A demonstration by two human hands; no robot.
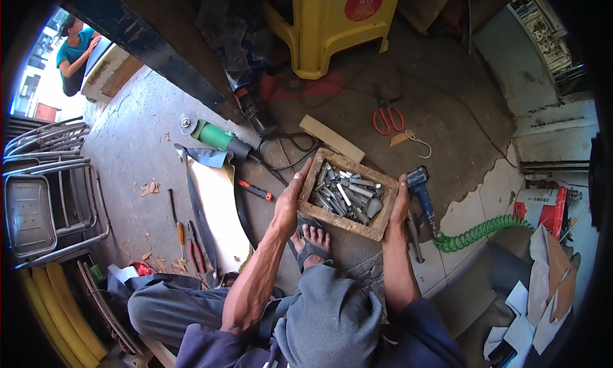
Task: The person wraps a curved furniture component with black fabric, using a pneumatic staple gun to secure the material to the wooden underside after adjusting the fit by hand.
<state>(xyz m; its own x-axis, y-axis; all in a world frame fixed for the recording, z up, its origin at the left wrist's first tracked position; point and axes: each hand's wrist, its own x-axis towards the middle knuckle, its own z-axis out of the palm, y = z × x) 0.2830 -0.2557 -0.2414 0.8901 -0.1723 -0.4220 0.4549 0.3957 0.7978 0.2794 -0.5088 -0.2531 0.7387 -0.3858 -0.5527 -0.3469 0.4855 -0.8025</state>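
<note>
A shallow wooden box (341, 224) is held up in front of me, tilted a little, between both hands. Inside it lies a loose pile of silvery metal strips (348, 192), which look like staple strips. My left hand (291, 194) grips the box's left end, and my right hand (399, 203) is closed on the right end. Just right of the box, a blue air stapler (419, 188) lies on the floor with a green coiled hose (469, 237) attached. Behind the box is a wooden block (332, 138). A red-and-black utility knife (255, 190) lies to the left.
A green angle grinder (220, 138) lies left of centre, with red-handled scissors (387, 119) farther right. A yellow plastic stool (338, 32) stands at the back. Pliers (196, 253) and screwdrivers lie at left near folded metal chairs (54, 195). Another person (76, 55) is far left.
</note>
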